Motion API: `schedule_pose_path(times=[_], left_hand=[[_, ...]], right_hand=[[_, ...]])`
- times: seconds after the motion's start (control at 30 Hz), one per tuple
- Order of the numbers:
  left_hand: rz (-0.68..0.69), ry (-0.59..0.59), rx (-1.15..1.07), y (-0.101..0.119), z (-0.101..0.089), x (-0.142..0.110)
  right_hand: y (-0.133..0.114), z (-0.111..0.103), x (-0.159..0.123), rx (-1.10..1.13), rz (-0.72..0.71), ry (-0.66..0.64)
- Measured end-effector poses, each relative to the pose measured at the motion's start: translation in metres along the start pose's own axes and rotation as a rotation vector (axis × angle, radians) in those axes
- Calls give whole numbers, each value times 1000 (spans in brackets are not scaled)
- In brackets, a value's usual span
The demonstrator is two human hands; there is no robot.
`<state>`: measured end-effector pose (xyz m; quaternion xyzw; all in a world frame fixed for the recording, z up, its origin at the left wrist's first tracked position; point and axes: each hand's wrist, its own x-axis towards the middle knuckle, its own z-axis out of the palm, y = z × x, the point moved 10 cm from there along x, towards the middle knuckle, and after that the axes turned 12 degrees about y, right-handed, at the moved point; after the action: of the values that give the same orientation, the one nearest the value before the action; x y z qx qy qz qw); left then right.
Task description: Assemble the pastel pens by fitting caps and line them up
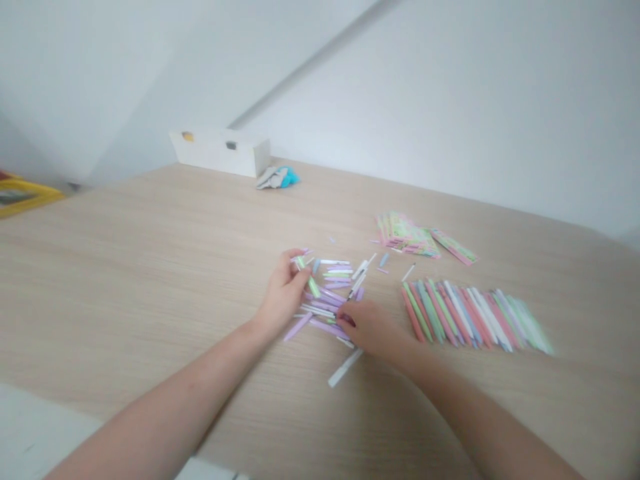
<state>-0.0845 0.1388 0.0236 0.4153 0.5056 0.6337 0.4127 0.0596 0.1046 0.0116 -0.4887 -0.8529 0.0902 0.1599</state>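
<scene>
A loose heap of pastel pens (333, 293), purple, green and white, lies in the middle of the wooden table (150, 267). My left hand (283, 297) rests at the heap's left side, fingers curled round a green pen (307, 277). My right hand (367, 327) lies on the heap's near right side, fingers closed and pinching among the purple pens; what it grips is blurred. A white pen (345, 368) lies just in front of my right hand. To the right, a neat row of pens (475, 313) in pink, green, blue and white lies side by side.
A stack of pink and green packets (415, 239) lies beyond the row of pens. A white box (220, 151) stands at the table's far edge against the wall, with a grey and blue cloth (277, 177) beside it. A yellow tray (23, 195) is at far left.
</scene>
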Motion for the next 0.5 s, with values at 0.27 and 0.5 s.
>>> schedule_pose_path(times=[0.27, 0.5], left_hand=[[-19, -134, -91, 1, 14, -6], [65, -258, -139, 12, 26, -18]], right_hand=[[-15, 4, 5, -241, -73, -125], [-21, 11, 9, -235, -131, -136]])
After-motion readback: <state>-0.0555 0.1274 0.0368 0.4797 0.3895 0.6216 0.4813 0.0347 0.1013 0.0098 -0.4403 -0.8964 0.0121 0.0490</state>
